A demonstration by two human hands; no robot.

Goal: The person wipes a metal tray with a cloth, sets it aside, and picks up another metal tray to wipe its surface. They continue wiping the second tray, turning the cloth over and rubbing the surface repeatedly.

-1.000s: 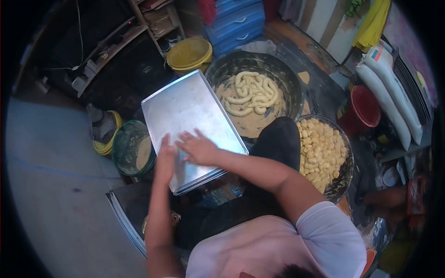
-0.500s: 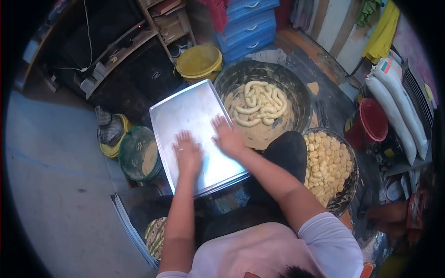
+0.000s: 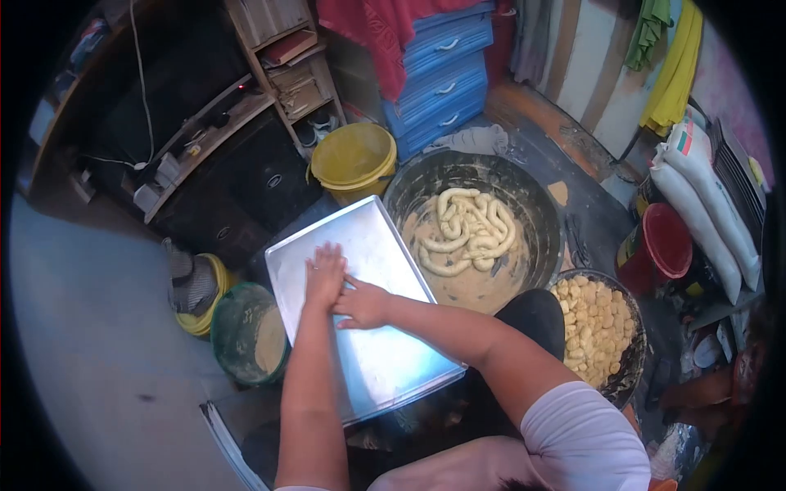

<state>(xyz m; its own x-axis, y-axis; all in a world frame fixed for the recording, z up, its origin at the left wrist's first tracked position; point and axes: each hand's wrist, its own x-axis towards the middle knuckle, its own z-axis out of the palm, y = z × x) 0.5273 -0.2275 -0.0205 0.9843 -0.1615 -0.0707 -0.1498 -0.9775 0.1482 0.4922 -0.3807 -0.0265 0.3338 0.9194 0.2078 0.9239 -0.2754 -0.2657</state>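
Note:
A shiny metal baking tray (image 3: 393, 344) lies in front of me across my legs, its far end pointing away. My left hand (image 3: 326, 277) rests flat on the tray, fingers stretched forward. My right hand (image 3: 364, 304) reaches across from the right and touches the side of my left hand, thumb and fingers apart; some fingertips are hard to make out there. Beyond the tray, a wide dark basin (image 3: 536, 245) holds thick coiled ropes of dough (image 3: 471, 229) on a floury bottom. By my right knee, a second basin (image 3: 634, 364) is full of small cut dough pieces (image 3: 594, 327).
Left of the tray stand a green bucket (image 3: 246, 348) with flour-like powder and a yellow container (image 3: 214, 299). A yellow bucket (image 3: 352, 159) is behind the tray, near blue drawers (image 3: 446, 82). At right are a red bucket (image 3: 665, 245) and long white sacks (image 3: 708, 217).
My hands were apart on the tray, the right one farther forward. The right hand has come back and left to meet my left hand. The camera view has tilted up.

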